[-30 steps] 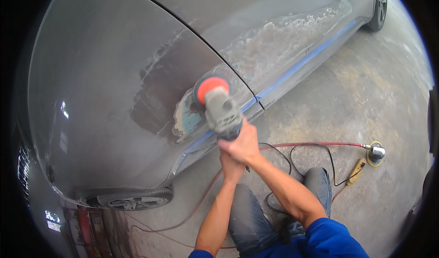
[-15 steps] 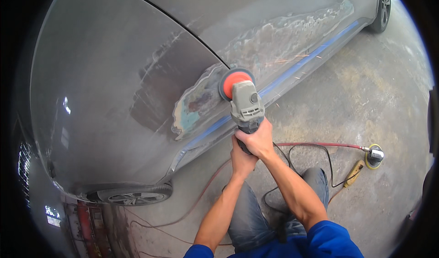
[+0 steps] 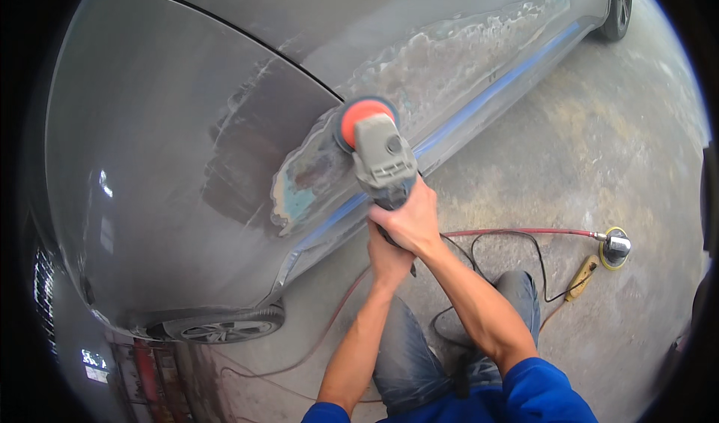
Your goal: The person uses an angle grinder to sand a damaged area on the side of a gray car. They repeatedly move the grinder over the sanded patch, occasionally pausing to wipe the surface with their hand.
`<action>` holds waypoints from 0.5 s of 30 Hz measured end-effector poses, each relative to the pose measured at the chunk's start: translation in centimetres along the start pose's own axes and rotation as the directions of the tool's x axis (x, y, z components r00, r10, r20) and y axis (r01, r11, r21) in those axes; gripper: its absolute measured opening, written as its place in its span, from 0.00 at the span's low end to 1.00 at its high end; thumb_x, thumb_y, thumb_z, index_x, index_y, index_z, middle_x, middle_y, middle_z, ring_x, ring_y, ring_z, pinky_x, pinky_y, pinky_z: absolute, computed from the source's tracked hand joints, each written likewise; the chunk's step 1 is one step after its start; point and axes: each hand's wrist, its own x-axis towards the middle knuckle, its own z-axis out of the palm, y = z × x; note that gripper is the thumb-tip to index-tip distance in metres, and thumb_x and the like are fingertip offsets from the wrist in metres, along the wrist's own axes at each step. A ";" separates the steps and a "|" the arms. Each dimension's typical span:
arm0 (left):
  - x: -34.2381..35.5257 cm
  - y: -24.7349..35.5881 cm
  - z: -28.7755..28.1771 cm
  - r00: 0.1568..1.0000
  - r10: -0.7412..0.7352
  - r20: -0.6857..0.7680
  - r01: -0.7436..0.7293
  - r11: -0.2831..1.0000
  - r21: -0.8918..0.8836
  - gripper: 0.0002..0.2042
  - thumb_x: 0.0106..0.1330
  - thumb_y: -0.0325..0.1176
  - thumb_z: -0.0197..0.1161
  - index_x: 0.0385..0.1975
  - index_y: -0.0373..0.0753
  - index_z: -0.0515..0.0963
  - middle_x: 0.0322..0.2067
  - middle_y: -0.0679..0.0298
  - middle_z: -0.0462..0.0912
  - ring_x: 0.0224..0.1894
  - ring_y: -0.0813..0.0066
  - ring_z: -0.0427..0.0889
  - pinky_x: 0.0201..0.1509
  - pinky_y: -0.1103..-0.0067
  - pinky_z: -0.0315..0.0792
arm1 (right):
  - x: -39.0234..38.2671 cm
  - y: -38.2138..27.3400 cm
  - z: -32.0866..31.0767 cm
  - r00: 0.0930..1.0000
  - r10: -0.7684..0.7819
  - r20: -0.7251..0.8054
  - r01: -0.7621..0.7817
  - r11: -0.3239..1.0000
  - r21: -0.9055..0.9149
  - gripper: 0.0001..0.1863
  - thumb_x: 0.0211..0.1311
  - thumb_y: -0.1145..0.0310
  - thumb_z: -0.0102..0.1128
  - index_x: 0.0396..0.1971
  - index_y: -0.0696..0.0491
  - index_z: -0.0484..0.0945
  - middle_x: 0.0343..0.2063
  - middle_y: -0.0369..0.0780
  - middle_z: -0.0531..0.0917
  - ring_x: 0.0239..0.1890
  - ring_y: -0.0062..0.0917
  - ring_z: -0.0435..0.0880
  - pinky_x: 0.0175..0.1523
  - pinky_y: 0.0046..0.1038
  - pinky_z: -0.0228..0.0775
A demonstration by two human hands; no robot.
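Both my hands are wrapped round the dark handle of a grey angle grinder. My right hand closes over the upper part of the grip. Just below it, my left hand clasps the handle's lower end. The grinder's round red disc with a dark rim is at the sanded lower side of a grey car, by the lower end of a panel gap. Whether the disc touches the metal I cannot tell. Around it lies a rough, stripped patch with pale, teal and brownish layers.
Blue tape runs along the car's sill. On the concrete floor at right lie a round sander on a red hose and a yellowish power-strip-like block with a black cord. A car wheel is at lower left.
The grinder and my hands have shifted slightly left, and the disc is higher in the picture. The car has shifted in view too. Orange sparks seen right of the disc no longer show.
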 end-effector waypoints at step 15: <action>-2.3 -5.8 -2.2 1.000 0.002 0.008 -0.003 1.000 0.008 0.32 0.52 0.32 0.75 0.57 0.32 0.69 0.49 0.51 0.82 0.53 0.58 0.82 0.57 0.67 0.74 | -3.5 3.6 2.2 0.996 0.080 0.027 -0.081 0.996 0.044 0.38 0.41 0.62 0.73 0.55 0.61 0.74 0.41 0.53 0.87 0.47 0.49 0.87 0.55 0.40 0.77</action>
